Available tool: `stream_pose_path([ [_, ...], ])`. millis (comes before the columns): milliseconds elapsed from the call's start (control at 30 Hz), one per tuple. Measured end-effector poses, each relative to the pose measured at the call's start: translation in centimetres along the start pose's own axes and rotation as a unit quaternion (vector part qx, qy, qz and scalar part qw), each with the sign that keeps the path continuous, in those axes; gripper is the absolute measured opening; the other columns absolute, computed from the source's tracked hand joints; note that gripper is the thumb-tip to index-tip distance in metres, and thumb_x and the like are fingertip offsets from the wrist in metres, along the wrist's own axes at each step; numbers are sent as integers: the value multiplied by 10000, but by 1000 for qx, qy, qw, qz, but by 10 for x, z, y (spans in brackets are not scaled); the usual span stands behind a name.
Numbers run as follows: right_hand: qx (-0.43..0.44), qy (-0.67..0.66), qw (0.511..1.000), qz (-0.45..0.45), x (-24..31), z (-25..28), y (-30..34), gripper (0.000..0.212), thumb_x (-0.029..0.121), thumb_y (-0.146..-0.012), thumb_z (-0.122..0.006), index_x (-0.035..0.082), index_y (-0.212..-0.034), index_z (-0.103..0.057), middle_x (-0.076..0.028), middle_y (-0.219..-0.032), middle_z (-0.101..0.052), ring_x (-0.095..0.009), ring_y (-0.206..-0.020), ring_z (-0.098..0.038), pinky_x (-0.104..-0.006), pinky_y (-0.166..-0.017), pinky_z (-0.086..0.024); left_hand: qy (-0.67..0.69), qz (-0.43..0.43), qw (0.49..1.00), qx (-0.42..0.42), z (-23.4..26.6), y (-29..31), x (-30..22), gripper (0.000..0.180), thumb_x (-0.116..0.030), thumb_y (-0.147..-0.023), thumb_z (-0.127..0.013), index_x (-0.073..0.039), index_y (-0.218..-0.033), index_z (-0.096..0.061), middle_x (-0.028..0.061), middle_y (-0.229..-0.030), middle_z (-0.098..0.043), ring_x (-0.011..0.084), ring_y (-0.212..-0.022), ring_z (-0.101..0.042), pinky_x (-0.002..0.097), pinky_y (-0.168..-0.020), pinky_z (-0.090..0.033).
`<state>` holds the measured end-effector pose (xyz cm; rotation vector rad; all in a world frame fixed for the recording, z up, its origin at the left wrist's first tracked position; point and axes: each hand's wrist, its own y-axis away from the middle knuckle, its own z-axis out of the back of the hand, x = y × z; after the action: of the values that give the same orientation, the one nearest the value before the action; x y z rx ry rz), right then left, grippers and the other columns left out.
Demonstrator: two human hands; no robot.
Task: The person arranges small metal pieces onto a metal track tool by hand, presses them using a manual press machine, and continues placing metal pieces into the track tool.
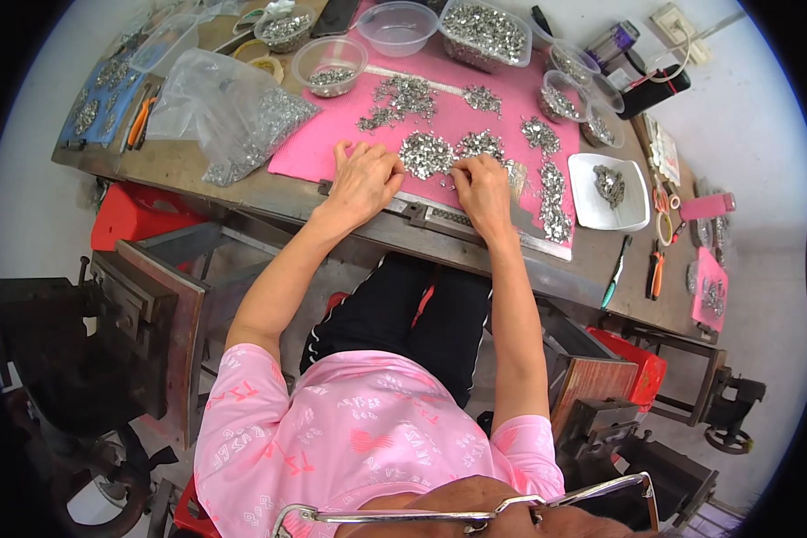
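Note:
My left hand (365, 184) rests at the near edge of the pink ribbed mat (332, 117), its fingers bent and its thumb close to the index finger. Just right of it lies a heap of small shiny metal pieces (426, 154). My right hand (484, 190) is bent downward beside a second heap of metal pieces (481, 143), thumb and index finger drawn together. Anything between the fingertips of either hand is too small or hidden to make out. Between and below my hands, a slotted metal bar (448, 220) runs along the table's front edge.
Clear tubs of metal pieces (484, 36) stand at the back. A plastic bag (233, 112) lies left, near orange-handled pliers (139, 121). Right of the mat are a white tray (583, 188), a toothbrush (617, 272) and more pliers (656, 272). Red stools (139, 215) stand below.

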<state>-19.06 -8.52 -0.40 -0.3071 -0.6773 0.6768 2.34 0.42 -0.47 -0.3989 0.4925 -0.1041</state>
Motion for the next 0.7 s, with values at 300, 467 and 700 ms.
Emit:
stream_pose_path([
  [300,40,79,996,19,-3,0,-5,68,106,-820,-700,47,-837,-669,-120,-835,-636,-312,-794,-620,-423,-769,-431,108,-79,990,-46,-14,4,-42,86,-131,-852,-711,-108,-916,-658,22,-852,-602,215,-881,-594,494,-1018,-312],
  [467,33,58,998,19,-1,15,4,59,83,-807,-703,51,-833,-661,-111,-810,-629,-300,-781,-619,-424,-748,-422,143,-126,981,-34,-34,11,-60,109,-122,-845,-711,-84,-911,-633,30,-899,-596,225,-894,-584,459,-1005,-328],
  [700,16,-17,1000,-9,-6,21,13,59,79,-811,-720,54,-834,-672,-80,-772,-623,-284,-707,-610,-414,-715,-413,121,-136,982,-40,-36,12,-63,124,-122,-833,-733,-87,-916,-648,40,-899,-601,237,-923,-589,485,-1022,-341],
])
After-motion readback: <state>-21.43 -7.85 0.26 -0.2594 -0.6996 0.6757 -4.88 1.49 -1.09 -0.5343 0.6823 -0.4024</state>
